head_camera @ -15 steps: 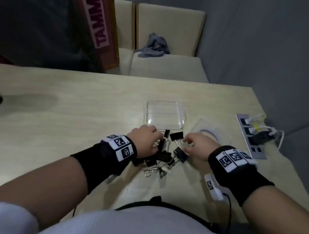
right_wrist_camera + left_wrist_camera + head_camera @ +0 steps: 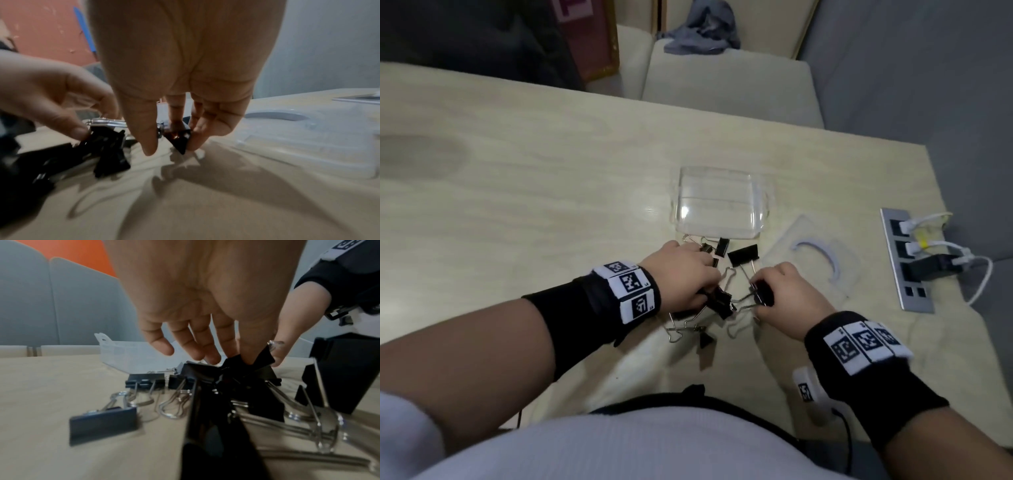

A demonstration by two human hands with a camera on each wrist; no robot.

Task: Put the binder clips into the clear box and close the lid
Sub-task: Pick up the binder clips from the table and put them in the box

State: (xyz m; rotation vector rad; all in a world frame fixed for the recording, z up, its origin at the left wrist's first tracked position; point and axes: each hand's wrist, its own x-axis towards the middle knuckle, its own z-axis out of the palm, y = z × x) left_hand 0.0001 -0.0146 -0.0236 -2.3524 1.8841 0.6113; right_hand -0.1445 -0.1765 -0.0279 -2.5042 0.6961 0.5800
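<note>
Several black binder clips (image 2: 743, 256) with silver wire handles lie in a heap on the wooden table, just in front of the clear box (image 2: 719, 202), which stands open with nothing inside. Its clear lid (image 2: 815, 260) lies flat to the right of the heap. My left hand (image 2: 688, 277) grips a black binder clip (image 2: 719, 303) (image 2: 246, 363) in the middle of the heap. My right hand (image 2: 787, 291) pinches another binder clip (image 2: 763, 294) (image 2: 179, 139) at the heap's right side. The two hands are close together.
A metal power strip (image 2: 907, 263) with white cables and a black plug sits at the table's right edge. Cream chairs (image 2: 726, 78) stand beyond the far edge, one with a grey cloth on it. The left half of the table (image 2: 517, 171) is bare wood.
Both hands have closed on clips in the heap and drawn slightly toward me. The head view has tilted downward.
</note>
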